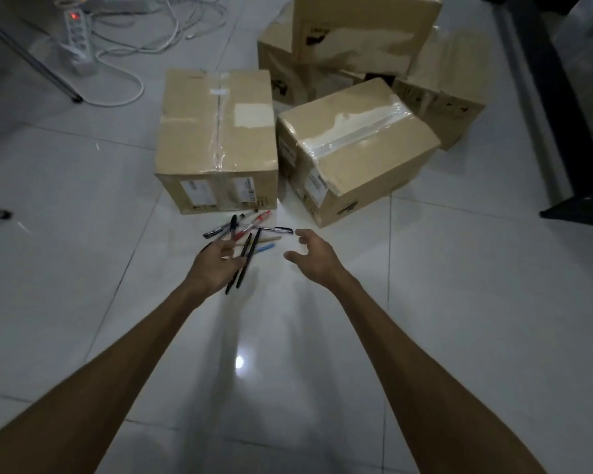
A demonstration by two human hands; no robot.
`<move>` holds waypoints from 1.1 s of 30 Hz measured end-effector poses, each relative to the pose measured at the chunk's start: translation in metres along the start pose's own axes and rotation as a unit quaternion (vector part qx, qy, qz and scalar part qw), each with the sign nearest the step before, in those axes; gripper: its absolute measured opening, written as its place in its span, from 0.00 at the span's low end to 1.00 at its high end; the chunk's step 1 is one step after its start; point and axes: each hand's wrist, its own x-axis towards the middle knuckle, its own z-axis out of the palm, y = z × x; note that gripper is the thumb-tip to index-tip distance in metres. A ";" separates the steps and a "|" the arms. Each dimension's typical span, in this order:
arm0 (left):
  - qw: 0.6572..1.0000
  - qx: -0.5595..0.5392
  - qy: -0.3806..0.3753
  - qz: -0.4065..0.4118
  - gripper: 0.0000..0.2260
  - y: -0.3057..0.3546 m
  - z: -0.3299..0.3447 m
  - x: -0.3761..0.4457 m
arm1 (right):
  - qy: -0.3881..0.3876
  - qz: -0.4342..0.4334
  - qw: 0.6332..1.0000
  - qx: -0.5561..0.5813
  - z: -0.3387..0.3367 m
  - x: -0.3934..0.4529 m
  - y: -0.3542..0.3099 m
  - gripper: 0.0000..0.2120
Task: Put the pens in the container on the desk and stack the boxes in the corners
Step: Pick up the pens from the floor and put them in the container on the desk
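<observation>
On the tiled floor (83, 206), against the nearest box (216, 142), lie the loose pens (254, 230): light, stiff, slippery, best pinched mid-barrel. Left hand (216, 265) pinches two black pens (242, 265); right hand (310, 254) has fingers (303, 232) spread, empty.

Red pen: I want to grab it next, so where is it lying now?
In the head view the red pen lies on the floor tiles amid the pen pile, just before the left cardboard box, beyond the left hand.

White power strip (76, 39), tangled cables (158, 32), glossy tiled floor (83, 268).
</observation>
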 end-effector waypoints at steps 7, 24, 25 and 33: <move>0.999 0.010 0.041 0.023 0.20 -0.045 0.022 0.048 | 0.013 -0.073 0.995 -0.069 0.047 0.064 0.023 0.25; 0.989 -0.013 0.147 0.016 0.23 -0.073 0.050 0.063 | 0.044 -0.124 0.955 -0.267 0.088 0.087 0.042 0.06; 0.987 -0.005 0.157 0.027 0.23 -0.072 0.051 0.061 | 0.051 -0.128 0.953 -0.270 0.089 0.084 0.043 0.06; 0.985 0.037 0.165 0.041 0.12 -0.075 0.068 0.044 | 0.081 -0.104 0.961 -0.245 0.103 0.065 0.048 0.12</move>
